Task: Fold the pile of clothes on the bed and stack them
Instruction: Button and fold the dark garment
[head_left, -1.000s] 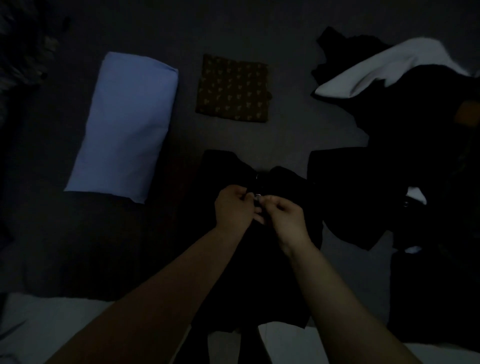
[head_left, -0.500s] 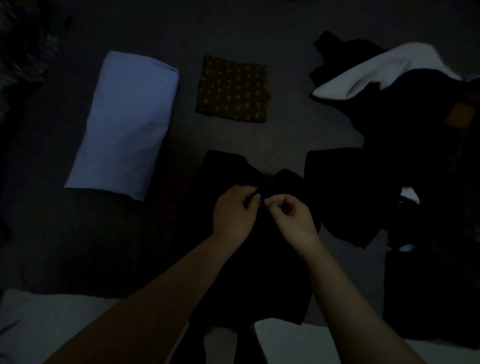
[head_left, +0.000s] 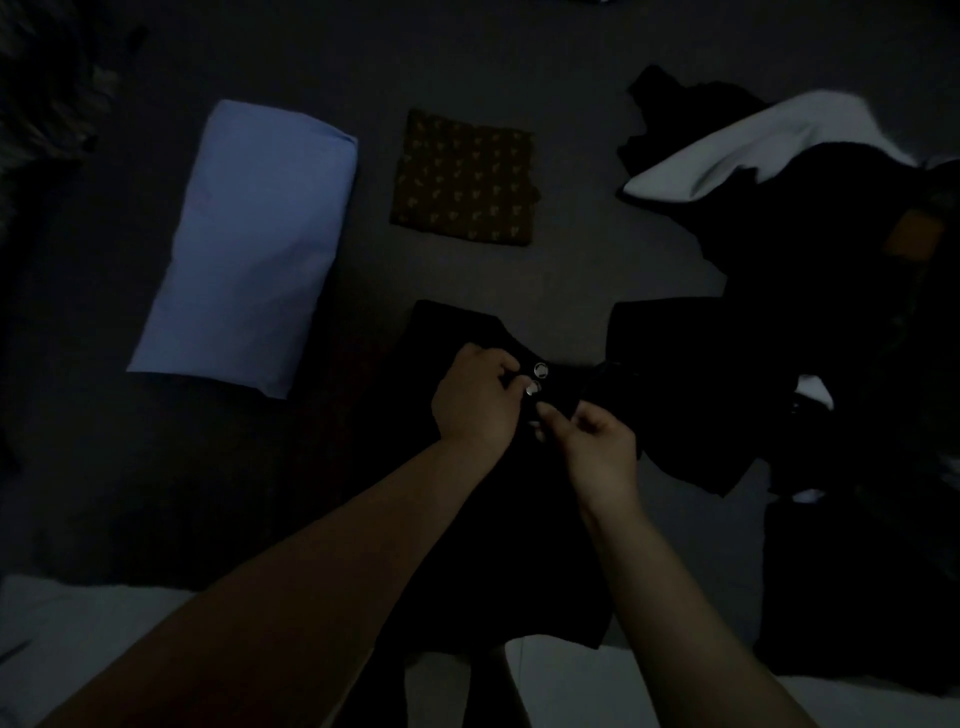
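Lighting very low; detail limited. Black garment (head_left: 467, 519) lies flat on the dark bed (head_left: 571, 78) directly in front of the person, long axis running from the near edge of the bed away toward the far side, with its fastened end pointing away. Two small metal snaps (head_left: 536, 378) show at that far end, one just behind the other. Left hand (head_left: 475, 402) has its fingers curled down on the fabric right beside the snaps, its grip pinching the cloth edge there. Right hand (head_left: 592, 441) sits just beside it on the near right, thumb and forefinger pressed together on the fabric below the snaps. Judgement: both hands work the closure, probably so the front stays shut and flat before folding; garment type cannot be told in this light. Two items already folded lie well apart beyond it: a light blue folded cloth (head_left: 249, 244) to the left, long axis tilted from near left to far right, and a brown patterned folded cloth (head_left: 465, 176) near the middle. Unfolded pile (head_left: 810, 234) of black and white clothes sits on the right, with a black piece spread toward the worked garment. Folding of this item not yet begun.
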